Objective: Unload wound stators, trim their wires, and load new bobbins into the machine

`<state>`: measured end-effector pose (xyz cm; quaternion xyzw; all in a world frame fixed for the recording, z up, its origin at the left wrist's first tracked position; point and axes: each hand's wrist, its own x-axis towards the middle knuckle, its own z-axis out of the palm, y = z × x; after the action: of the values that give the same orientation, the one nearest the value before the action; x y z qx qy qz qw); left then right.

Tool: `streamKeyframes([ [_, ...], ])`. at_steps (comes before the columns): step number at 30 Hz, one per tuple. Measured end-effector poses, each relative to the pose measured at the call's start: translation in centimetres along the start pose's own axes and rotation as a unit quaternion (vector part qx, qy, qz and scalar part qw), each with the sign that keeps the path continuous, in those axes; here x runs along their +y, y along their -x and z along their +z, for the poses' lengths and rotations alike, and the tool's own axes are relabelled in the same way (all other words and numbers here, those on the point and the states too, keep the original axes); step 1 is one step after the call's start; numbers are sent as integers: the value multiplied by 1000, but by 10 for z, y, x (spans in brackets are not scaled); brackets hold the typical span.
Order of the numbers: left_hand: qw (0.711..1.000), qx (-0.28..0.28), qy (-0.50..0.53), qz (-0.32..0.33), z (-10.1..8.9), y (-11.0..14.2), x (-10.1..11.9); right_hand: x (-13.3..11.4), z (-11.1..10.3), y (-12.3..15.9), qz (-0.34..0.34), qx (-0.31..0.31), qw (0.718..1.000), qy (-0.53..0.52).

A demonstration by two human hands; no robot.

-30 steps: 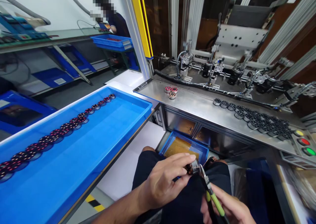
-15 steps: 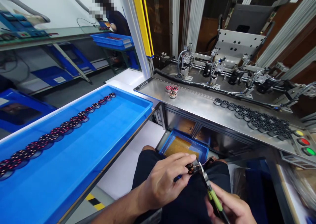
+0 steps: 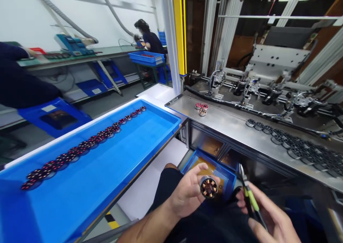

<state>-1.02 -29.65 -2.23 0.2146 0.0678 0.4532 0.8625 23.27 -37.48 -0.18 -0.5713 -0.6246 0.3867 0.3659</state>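
My left hand (image 3: 187,194) grips a small round stator (image 3: 208,187) wound with copper coils, its face turned up toward me. My right hand (image 3: 270,219) is closed around green-handled cutters (image 3: 249,196), whose tips point up and stand a little to the right of the stator without touching it. Both hands hover over my lap, above a small blue bin (image 3: 214,169) under the bench. A long blue tray (image 3: 112,164) on my left carries a row of several wound stators (image 3: 88,144).
A steel bench (image 3: 233,125) ahead holds three wound stators (image 3: 200,108) and a long line of bare black cores (image 3: 294,146). Winding machinery (image 3: 268,82) stands behind it. A yellow light-curtain post (image 3: 180,32) rises at centre. Other people work at benches on the far left.
The cutters have come away from the stator to the right. My left hand turned the stator face-up. The camera view lifted and swung left.
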Motion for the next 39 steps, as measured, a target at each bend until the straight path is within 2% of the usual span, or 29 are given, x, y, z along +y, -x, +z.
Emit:
streamKeyframes([
  [3,999,-17,38,-9,0,3,-3,-15,-15,-52,-64,102,980,160],
  [6,999,-14,46,-9,0,7,-3,-27,-32,-123,-79,160,910,374],
  [9,999,2,42,-5,0,12,1,-29,-39,-191,-56,161,884,435],
  [12,999,15,41,-2,-1,16,5,-22,-33,-239,-21,162,869,467],
  [15,999,31,39,0,-2,17,7,-13,-22,-264,9,169,855,490],
  [19,997,71,11,18,-5,30,15,-4,-12,-275,1,167,847,505],
  [21,992,119,-45,29,-10,47,29,0,-12,-276,-17,156,847,508],
  [23,972,177,-150,42,-19,66,54,5,-13,-277,-32,147,848,508],
  [24,948,209,-235,53,-26,74,72,8,-14,-279,-40,145,849,507],
  [25,908,240,-337,69,-35,80,92,11,-15,-281,-48,143,850,505],
  [26,841,274,-459,84,-46,83,115,14,-15,-284,-57,140,852,501],
  [27,734,317,-593,91,-60,82,141,17,-15,-286,-67,135,854,498],
  [28,681,349,-636,100,-75,79,167,19,-15,-289,-79,128,857,493],
  [31,566,411,-705,114,-126,56,238,25,-14,-294,-108,117,863,480],
  [33,497,442,-739,110,-157,40,270,27,-15,-295,-120,119,865,473],
  [36,411,481,-768,100,-194,27,296,29,-16,-294,-134,125,865,466],
  [39,348,510,-781,91,-219,24,309,30,-16,-293,-141,129,864,465],
])
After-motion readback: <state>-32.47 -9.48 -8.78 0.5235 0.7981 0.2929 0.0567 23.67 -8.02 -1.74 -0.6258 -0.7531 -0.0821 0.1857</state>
